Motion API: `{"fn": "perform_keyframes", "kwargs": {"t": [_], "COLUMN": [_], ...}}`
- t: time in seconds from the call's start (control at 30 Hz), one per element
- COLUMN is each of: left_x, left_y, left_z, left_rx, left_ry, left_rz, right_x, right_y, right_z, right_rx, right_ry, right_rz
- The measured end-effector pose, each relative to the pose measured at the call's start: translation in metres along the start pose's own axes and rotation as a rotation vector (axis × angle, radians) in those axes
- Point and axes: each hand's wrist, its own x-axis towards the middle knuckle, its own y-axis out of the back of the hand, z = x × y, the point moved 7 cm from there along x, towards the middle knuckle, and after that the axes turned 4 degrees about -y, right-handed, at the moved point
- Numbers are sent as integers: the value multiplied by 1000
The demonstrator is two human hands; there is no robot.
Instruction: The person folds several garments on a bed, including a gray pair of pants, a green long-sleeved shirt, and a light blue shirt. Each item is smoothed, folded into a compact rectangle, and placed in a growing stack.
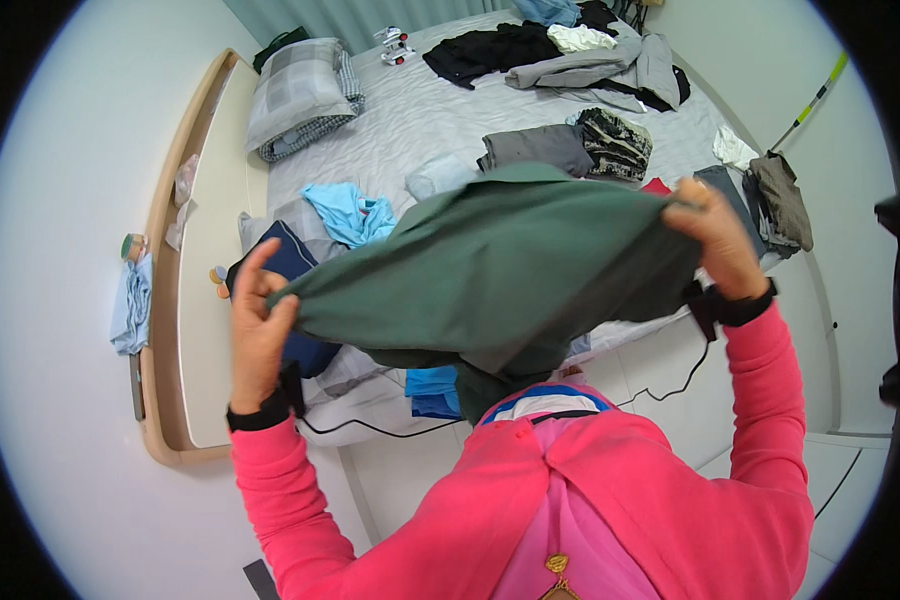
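A dark green garment (490, 265) hangs stretched out in the air between my two hands, in front of my chest. At its left corner my left hand (258, 325) pinches the cloth between thumb and fingers, with the index finger raised. My right hand (718, 238) is closed on the opposite corner, slightly blurred. The lower part of the garment droops in folds toward my waist. What kind of garment it is, I cannot tell. Behind its left side lie a light blue garment (350, 213) and a navy blue item (288, 252), partly covered.
The bed (395, 120) bears a pillow (300, 95), a folded grey garment (538, 150), a patterned folded garment (615, 145) and heaped black clothes (495, 50). A wooden-edged headboard (160, 300) stands left. Folded brown clothing (782, 195) lies at the right edge. A black cable (400, 433) trails below.
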Motion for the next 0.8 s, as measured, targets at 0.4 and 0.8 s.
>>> {"fn": "perform_keyframes", "kwargs": {"t": [0.4, 0.8], "left_x": [6, 31], "left_y": [46, -42], "left_z": [26, 44], "left_rx": [237, 187], "left_ry": [-196, -233], "left_rz": [385, -63], "right_x": [-27, -42], "right_y": [63, 81], "right_z": [-31, -96], "right_rx": [-484, -756], "right_ry": [-14, 109], "right_rz": [23, 158]}}
